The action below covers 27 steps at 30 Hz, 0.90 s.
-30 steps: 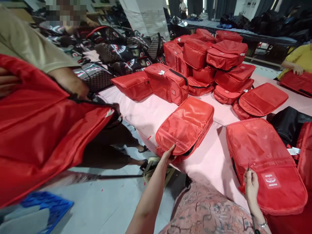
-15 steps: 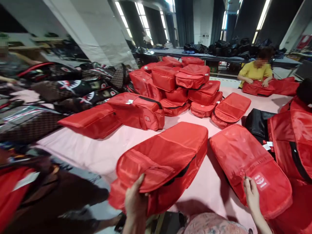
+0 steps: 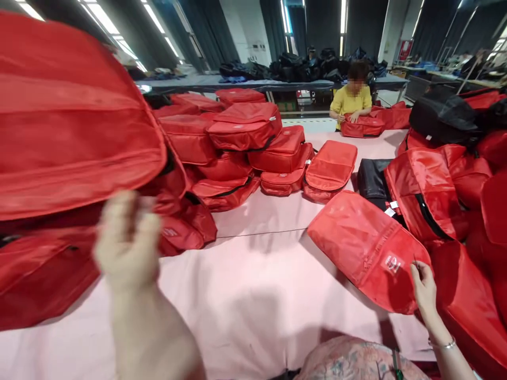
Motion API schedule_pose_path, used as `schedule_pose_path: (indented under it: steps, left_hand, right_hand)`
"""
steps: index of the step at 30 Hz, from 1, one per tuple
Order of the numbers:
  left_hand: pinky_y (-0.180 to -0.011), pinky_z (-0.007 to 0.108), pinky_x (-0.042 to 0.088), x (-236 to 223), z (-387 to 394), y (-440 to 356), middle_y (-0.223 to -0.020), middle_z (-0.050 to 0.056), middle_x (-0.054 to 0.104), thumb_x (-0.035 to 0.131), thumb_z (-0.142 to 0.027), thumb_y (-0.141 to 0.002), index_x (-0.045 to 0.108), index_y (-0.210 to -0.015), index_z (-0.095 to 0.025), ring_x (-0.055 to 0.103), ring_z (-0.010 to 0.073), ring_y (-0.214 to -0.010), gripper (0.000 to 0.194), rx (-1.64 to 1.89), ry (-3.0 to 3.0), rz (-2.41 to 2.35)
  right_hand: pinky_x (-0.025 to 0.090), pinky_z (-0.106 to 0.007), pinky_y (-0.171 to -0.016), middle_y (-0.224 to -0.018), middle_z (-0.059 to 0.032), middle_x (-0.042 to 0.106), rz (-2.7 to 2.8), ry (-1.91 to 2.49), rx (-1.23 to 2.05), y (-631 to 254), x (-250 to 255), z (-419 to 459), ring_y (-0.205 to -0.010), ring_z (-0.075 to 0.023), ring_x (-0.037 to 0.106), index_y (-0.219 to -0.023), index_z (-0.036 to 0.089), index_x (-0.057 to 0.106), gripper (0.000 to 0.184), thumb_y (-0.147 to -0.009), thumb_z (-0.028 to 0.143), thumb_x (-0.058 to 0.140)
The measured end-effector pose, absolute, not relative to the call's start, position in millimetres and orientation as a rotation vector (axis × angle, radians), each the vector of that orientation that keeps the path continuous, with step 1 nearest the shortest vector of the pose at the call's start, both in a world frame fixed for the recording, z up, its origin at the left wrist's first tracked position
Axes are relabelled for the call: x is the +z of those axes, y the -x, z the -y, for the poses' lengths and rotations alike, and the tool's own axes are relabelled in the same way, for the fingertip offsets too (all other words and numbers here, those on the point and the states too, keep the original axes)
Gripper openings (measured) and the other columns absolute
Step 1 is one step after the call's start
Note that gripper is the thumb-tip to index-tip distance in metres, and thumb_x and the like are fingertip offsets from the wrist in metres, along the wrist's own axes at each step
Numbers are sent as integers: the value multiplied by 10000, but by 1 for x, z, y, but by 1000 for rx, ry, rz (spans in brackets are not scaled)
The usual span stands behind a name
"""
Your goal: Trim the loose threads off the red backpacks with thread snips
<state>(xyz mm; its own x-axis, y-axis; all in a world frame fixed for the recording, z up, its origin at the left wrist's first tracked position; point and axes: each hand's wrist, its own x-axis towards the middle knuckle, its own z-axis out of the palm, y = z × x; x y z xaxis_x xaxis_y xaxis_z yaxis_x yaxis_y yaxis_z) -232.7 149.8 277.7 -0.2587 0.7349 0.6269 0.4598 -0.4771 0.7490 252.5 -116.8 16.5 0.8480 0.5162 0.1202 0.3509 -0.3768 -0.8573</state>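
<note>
Lifted red bag: half a second ago low by the bench's near edge; now raised toward the left side of the pink bench, above the standing red bag; whether it rests on anything is unclear.
Left hand: blurred at the lifted bag's lower edge, thumb and fingers upward; I cannot tell whether it grips or has let go.
Right hand: fingertips pinched on a thin dark item, too small to identify; it has shifted from beside the zip to the rounded end.
Flat red bag: lying under the right hand toward the bench's near right corner, label up.
What the shift means: the two bags are well apart; this looks like a changeover between them.
Far edge: a yellow-sleeved person handles another bag.
</note>
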Motion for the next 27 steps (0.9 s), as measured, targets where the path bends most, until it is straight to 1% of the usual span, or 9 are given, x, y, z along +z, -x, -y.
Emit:
schedule_pose_path:
  steps: [2,4,7,9,11,14,19,24,27]
  left_hand:
    - [-1083,407,307,252,-147,212,-1220,16,603,608,-494,-725,626,-1069,-200,503,197,-1186,453,1457,-1820,-1427]
    - [-1069,427,321,213,-135,190,-1194,27,622,635,-505,-688,640,-1042,-205,529,218,-1158,463,1133,-1678,-1406]
    - [-999,385,414,153,-106,162,-1108,87,661,759,-379,-563,685,-937,-183,570,265,-1101,428,826,-1355,-1347]
    - [-937,331,464,123,-84,151,-1079,91,669,772,-299,-544,700,-902,-192,584,261,-1079,381,717,-1235,-1314]
    - [-872,293,495,101,-61,148,-1053,83,678,762,-273,-559,704,-903,-201,600,248,-1049,356,636,-1159,-1298]
    - [-826,278,507,73,-31,154,-1026,71,689,759,-289,-566,703,-919,-210,628,236,-984,366,540,-1103,-1326]
    - [-847,300,497,29,-4,171,-1021,85,693,754,-359,-547,710,-867,-209,639,246,-950,357,472,-1128,-1415]
    - [-849,338,489,12,-5,157,-974,79,704,725,-395,-557,702,-860,-207,638,264,-927,358,466,-1204,-1447]
    - [-816,322,490,12,-11,137,-935,58,710,697,-370,-595,698,-849,-216,640,250,-881,297,528,-1292,-1491]
  right_hand:
    - [430,-325,-733,-902,-86,633,635,2063,205,-267,16,111,-784,-214,571,-1002,149,587,530,-716,593,539]
    - [435,-333,-702,-875,-90,647,661,2187,193,-286,19,102,-761,-229,587,-1007,161,614,475,-757,549,498]
    - [441,-375,-738,-1036,-145,626,717,2450,84,-319,25,83,-881,-273,599,-1137,180,603,455,-837,442,381]
    - [447,-402,-760,-1170,-180,564,727,2587,28,-337,28,67,-957,-290,591,-1242,192,542,473,-859,390,349]
    - [452,-422,-763,-1181,-202,555,737,2703,106,-349,30,52,-971,-304,597,-1280,196,511,475,-866,363,350]
    - [453,-437,-759,-1037,-222,626,765,2868,341,-355,33,36,-948,-333,612,-1212,160,568,443,-867,349,363]
    - [451,-405,-763,-969,-208,655,838,2909,353,-346,35,37,-923,-301,624,-1120,154,611,382,-872,326,376]
    - [431,-337,-734,-843,-131,669,996,2478,630,-304,6,56,-813,-242,616,-898,161,652,246,-794,319,495]
    - [426,-287,-676,-752,-63,656,1013,2203,820,-253,-22,64,-707,-188,579,-777,161,617,247,-766,368,482]
